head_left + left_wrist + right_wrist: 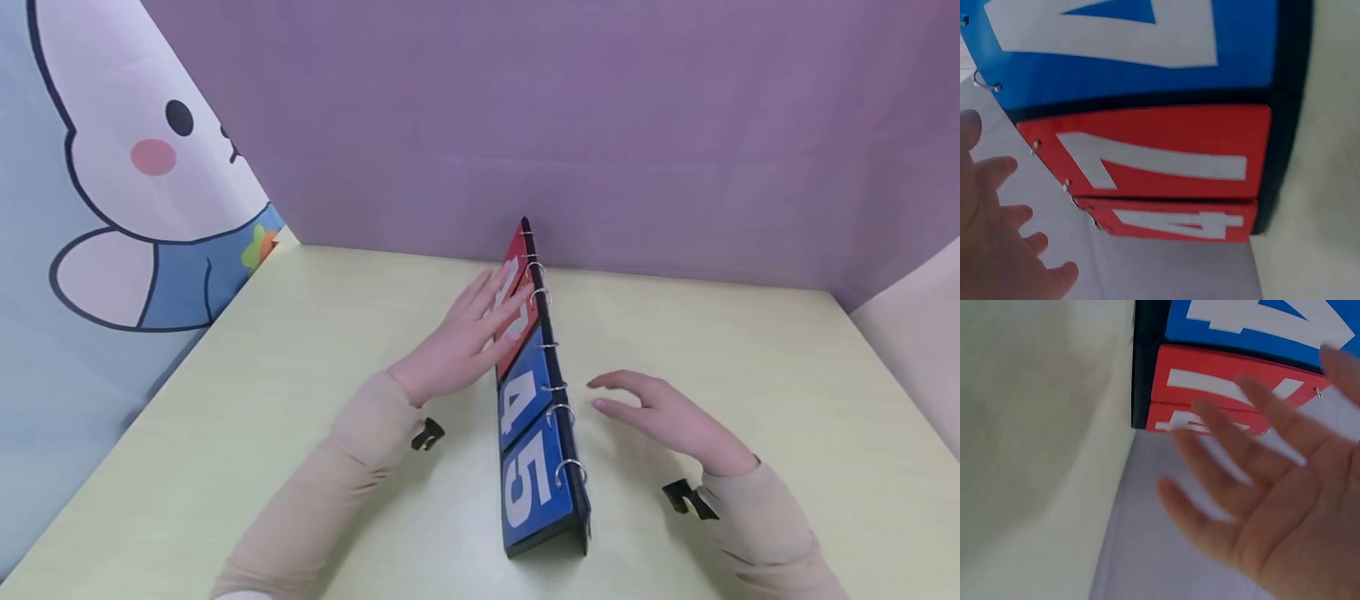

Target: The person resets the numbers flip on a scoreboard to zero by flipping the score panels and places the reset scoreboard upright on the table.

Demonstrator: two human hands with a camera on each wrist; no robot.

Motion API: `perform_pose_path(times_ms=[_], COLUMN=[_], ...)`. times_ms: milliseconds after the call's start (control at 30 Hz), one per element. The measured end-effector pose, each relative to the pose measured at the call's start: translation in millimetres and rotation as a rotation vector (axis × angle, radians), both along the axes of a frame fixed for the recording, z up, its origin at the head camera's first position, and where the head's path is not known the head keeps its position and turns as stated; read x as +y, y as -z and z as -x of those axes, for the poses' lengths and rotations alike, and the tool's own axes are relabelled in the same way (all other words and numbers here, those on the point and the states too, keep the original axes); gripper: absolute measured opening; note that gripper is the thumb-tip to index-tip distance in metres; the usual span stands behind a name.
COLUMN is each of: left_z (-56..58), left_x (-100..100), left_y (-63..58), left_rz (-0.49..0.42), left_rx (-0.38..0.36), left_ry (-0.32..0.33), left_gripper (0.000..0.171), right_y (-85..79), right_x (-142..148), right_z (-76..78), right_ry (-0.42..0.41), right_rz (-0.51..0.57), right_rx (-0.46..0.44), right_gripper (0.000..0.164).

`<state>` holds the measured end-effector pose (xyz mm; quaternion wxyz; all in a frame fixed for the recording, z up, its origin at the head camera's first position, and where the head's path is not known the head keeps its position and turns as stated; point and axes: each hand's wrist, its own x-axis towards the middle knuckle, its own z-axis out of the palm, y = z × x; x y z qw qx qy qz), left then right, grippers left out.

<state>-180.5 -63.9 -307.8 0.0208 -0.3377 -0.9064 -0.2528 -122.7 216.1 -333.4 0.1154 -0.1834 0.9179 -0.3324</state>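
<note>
A tent-shaped flip scoreboard (552, 362) with metal rings along its top ridge stands lengthwise on the table. Its left face carries blue cards with a white 5 (528, 483) and a white 4 (517, 404), then two red cards (1210, 187) farther back. Beside the red cards is my left hand (461, 346), fingers extended and overlapping them in the head view; the left wrist view shows the fingers near the ringed edge. To the right of the board, my right hand (667, 417) hovers with relaxed, spread fingers (1235, 450), holding nothing.
The board stands on a pale yellow table (750, 350). A purple backdrop (600, 125) rises behind its far edge, and a light blue cloth with a cartoon animal (112, 183) hangs at left. Small black clips (427, 435) show at both wrists.
</note>
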Motion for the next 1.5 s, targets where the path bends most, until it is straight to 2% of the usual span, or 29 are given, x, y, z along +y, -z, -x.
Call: perform_pose_path(times_ms=[133, 200, 267, 367, 500, 600, 800, 1100, 1267, 1400, 1500], left_z=[-6.7, -11.2, -13.4, -10.6, -3.7, -3.2, -2.9, 3.2, 3.0, 1.1, -0.5], left_x=[12, 14, 15, 16, 18, 18, 19, 22, 24, 27, 28], left_y=[-4.0, -4.4, -3.9, -1.3, 6.0, 12.1, 17.4, 15.8, 13.9, 14.7, 15.6], left_rz=[0.003, 0.01, 0.012, -0.016, -0.083, -0.124, -0.192, -0.251, -0.249, -0.241, -0.236], left_rx=[0.107, 0.133, 0.127, 0.084, 0.06, 0.066, 0.032, -0.018, -0.025, -0.032, -0.039], left_ry=[0.082, 0.11, 0.123, 0.131, 0.156, 0.169, 0.18, 0.183, 0.178, 0.175, 0.17], left_gripper=[0.059, 0.057, 0.055, 0.051, 0.047, 0.046, 0.046, 0.048, 0.049, 0.049, 0.049], right_y=[3.9, 6.5, 8.9, 13.9, 19.9, 21.6, 17.6, 6.8, 0.3, -1.4, -2.9], right_x=[-2, -4, -5, -7, -7, -7, -6, -4, 3, 13, 22], right_z=[0.2, 1.0, 2.2, 4.4, 6.6, 6.8, 8.7, 16.1, 15.3, 15.2, 15.8], right_ry=[-0.147, -0.215, -0.264, -0.309, -0.361, -0.4, -0.458, -0.533, -0.502, -0.523, -0.544], right_rz=[0.034, 0.05, 0.056, 0.073, 0.113, 0.135, 0.147, 0.165, 0.14, 0.183, 0.217], right_rx=[-0.07, -0.086, -0.086, -0.069, -0.051, -0.045, -0.042, -0.018, -0.099, -0.179, -0.195], right_gripper=[0.039, 0.039, 0.039, 0.039, 0.029, 0.021, 0.02, 0.013, 0.013, 0.013, 0.011])
